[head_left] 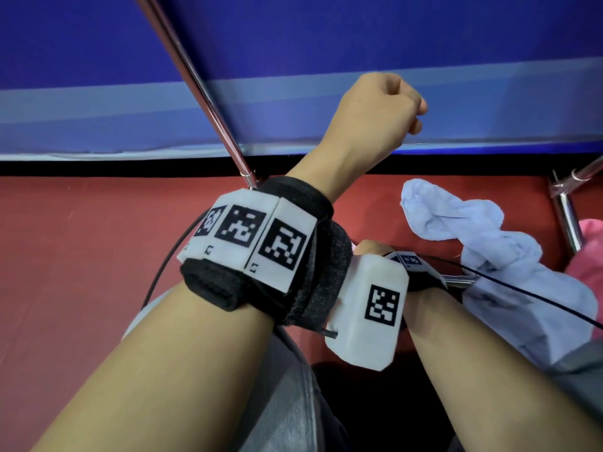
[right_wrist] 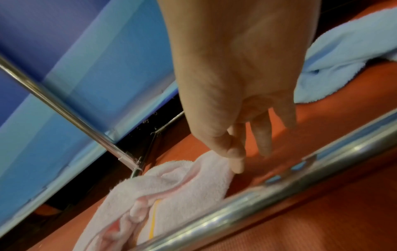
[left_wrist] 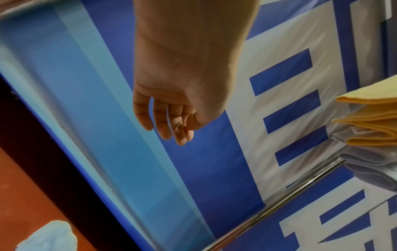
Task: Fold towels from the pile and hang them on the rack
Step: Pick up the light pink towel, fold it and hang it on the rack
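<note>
Head view: right hand almost wholly hidden behind the wrist units, only a sliver shows. Pink towel cut off by the right edge. Rack pole runs out the top. Left wrist view: folded towels clipped at right. Right wrist view: thumb seems to touch the pink towel, but blur blocks confirming a pinch.

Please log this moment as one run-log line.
left hand: idle, loosely curled | right hand: thumb at pink towel | blue towel: on floor
</note>
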A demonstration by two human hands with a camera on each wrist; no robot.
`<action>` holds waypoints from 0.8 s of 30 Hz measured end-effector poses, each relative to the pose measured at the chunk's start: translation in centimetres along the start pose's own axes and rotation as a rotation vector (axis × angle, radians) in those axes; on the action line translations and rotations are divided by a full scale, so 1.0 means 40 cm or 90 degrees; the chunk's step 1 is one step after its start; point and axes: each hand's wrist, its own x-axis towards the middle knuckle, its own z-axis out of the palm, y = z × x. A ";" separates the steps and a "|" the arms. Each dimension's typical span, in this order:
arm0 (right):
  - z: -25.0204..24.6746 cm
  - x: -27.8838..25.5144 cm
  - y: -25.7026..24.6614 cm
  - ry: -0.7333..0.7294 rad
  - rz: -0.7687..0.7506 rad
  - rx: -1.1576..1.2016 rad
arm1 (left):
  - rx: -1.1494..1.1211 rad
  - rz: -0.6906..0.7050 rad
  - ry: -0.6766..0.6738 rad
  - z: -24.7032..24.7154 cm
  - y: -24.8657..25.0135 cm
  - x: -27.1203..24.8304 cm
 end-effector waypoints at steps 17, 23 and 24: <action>-0.519 -0.454 -0.110 0.267 -0.198 -0.038 | 0.204 0.141 0.012 0.040 0.055 -0.033; -0.566 -0.641 -0.092 0.350 -0.311 0.162 | 0.207 0.150 -0.132 0.085 0.088 -0.094; -0.566 -0.654 -0.082 0.354 -0.320 0.210 | 0.215 0.154 -0.138 0.092 0.088 -0.101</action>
